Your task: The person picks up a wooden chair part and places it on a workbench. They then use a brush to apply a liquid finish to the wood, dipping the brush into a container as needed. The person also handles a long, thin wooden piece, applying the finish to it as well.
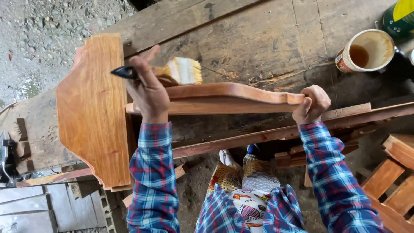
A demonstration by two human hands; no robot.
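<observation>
L hand (148,92) fingers closed on brush (179,71), bristles just past fingertips over curved wood rail (228,98) | R hand (312,103) fingers clamped on rail end, propped off surface (258,39) | risk: wet finish = slick grip, rail may twist/slip; drips likely onto panel (92,108) beside L fingers

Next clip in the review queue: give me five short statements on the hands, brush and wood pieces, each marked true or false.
1. The left hand holds a paintbrush. True.
2. The right hand rests flat on the workbench. False: it grips the end of the curved wooden piece.
3. The open can holds brown liquid. True.
4. The brush bristles are black. False: they are pale, tinted yellow.
5. The broad wooden panel lies to the right of both hands. False: it is at the left, beside the left hand.
</observation>
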